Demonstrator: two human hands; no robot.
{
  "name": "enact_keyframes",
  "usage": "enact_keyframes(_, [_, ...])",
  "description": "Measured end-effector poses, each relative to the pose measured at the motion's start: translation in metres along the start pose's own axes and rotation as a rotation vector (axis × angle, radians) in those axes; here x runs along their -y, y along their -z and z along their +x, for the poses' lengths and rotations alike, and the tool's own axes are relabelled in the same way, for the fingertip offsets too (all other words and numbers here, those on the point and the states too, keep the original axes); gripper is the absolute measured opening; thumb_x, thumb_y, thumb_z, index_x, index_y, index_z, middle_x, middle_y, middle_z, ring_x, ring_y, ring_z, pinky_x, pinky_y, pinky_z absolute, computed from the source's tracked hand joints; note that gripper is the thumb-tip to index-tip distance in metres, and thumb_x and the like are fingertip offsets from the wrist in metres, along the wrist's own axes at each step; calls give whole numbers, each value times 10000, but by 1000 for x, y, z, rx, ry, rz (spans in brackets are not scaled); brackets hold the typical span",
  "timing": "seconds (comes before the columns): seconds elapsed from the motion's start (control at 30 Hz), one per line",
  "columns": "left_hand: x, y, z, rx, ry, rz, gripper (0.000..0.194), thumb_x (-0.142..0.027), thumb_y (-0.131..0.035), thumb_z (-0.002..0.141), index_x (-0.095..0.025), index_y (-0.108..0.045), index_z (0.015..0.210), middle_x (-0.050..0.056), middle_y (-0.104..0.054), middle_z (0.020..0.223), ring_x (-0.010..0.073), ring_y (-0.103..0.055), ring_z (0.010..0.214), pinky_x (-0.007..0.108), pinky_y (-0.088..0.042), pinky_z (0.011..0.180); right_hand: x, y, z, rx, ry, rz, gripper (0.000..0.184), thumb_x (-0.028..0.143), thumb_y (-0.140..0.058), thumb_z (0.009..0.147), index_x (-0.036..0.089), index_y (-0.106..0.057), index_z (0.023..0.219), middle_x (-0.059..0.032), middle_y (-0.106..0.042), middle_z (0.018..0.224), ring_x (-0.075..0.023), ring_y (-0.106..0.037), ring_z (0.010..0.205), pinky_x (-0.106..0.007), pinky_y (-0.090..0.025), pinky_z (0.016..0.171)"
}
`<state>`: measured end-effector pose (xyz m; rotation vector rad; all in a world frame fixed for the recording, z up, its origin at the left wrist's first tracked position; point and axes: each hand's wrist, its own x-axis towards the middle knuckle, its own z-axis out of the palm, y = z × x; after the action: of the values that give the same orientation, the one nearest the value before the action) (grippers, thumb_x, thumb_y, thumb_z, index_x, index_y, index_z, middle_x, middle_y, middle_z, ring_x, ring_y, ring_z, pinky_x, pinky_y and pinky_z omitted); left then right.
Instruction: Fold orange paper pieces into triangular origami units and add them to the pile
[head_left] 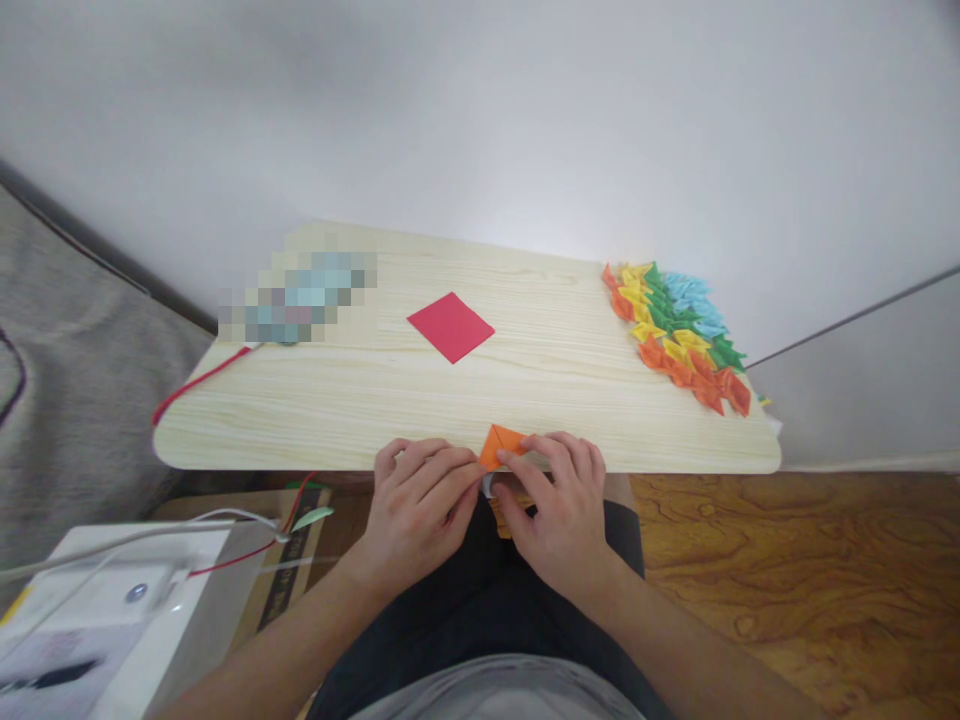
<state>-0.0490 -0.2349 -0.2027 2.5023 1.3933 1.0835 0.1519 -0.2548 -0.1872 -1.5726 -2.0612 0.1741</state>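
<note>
A small folded piece of orange origami paper (498, 443) lies at the table's front edge, with crease lines showing on its upper face. Fingers of my left hand (424, 495) are curled and pressed together at its left corner. On the other side my right hand (559, 500) pinches the paper's right part, its index finger on top and the thumb lower, by the edge. The fingertips partly cover the paper. Farther back on the table, a red square sheet (451, 328) lies flat, turned like a diamond.
Several folded paper pieces in orange, yellow, green and blue (675, 330) are grouped at the right end of the pale wooden table (337, 410). A blurred-out object (307, 295) with a red cable (199, 385) lies at left. A white box (150, 590) stands lower left.
</note>
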Motion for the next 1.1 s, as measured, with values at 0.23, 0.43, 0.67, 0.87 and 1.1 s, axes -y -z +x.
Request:
enact_keyframes(0.23, [-8, 14, 23, -65, -96, -43, 382, -107, -768, 836, -308, -706, 1155, 4, -803, 1076, 235, -688, 1025, 456, -457, 969, 0, 4, 23, -50, 53, 144, 92, 231, -675, 959, 259, -757, 992, -44, -727, 945, -233, -622, 959, -421, -426, 889])
enact_keyframes(0.43, [-12, 8, 36, -199, 55, -87, 374, -136, -767, 835, -257, -671, 1176, 65, -746, 1094, 259, -675, 1050, 466, -480, 974, -7, 18, 49, -86, -302, 553, 40, 261, -702, 909, 238, -729, 930, -13, -751, 885, -194, -652, 806, -342, -500, 770])
enact_keyframes(0.67, [-16, -5, 38, -73, 50, -61, 260, -239, -777, 854, -290, -716, 1102, 54, -750, 1144, 265, -660, 1083, 470, -430, 965, -14, 22, 57, 82, -629, 1039, 284, 306, -786, 826, 252, -582, 1016, 36, -738, 733, -162, -652, 621, -266, -474, 584])
enact_keyframes(0.87, [-8, -8, 40, -65, -19, -35, 178, -181, -749, 873, -301, -721, 1002, -7, -790, 1086, 238, -666, 1060, 460, -424, 965, -22, 18, 60, 136, -608, 954, 205, 330, -779, 839, 223, -617, 904, 28, -708, 666, -152, -618, 570, -265, -451, 555])
enact_keyframes(1.1, [2, -7, 42, 66, -35, -17, 89, -206, -717, 908, -274, -743, 959, -13, -792, 1024, 234, -642, 1032, 447, -428, 960, -35, 18, 53, 97, -134, 374, 113, 241, -752, 873, 251, -764, 984, -52, -734, 1052, -244, -654, 997, -407, -520, 915])
